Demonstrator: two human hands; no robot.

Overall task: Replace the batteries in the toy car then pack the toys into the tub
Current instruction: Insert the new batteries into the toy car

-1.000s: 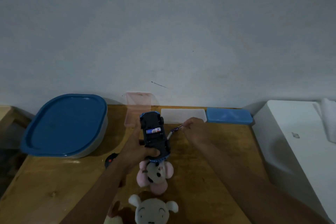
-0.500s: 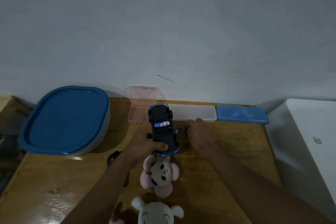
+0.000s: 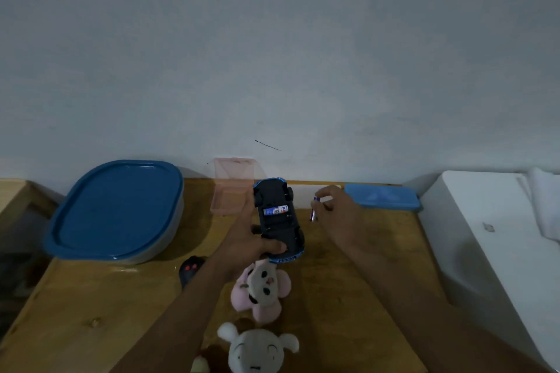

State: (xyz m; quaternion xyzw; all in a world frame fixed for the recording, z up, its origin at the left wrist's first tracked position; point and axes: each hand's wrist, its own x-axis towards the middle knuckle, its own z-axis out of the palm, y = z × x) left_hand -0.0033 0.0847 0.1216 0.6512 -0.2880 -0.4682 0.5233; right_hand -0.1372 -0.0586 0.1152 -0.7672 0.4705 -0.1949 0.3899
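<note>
Right hand (image 3: 336, 209) pinching small purple cylindrical battery (image 3: 313, 209) between thumb and fingertips, raised just beside car. Half second ago it was lying low on wooden surface (image 3: 91, 312). Judging: fresh cell picked up, insertion coming next.

Left hand (image 3: 251, 239) gripping blue-and-black toy car (image 3: 277, 230), underside up. Open bay showing one blue-white battery (image 3: 275, 210); rest of bay too dark to read.

Large grey tub (image 3: 118, 209) sitting left, blue lid on, contents hidden. Pink-eared plush toy (image 3: 260, 288) and white plush mouse (image 3: 256, 351) lying outside, so packing not begun.

Pink translucent box (image 3: 230, 188) standing by wall, looking empty. Flat blue-lidded box (image 3: 381, 197) lying right, closed.
</note>
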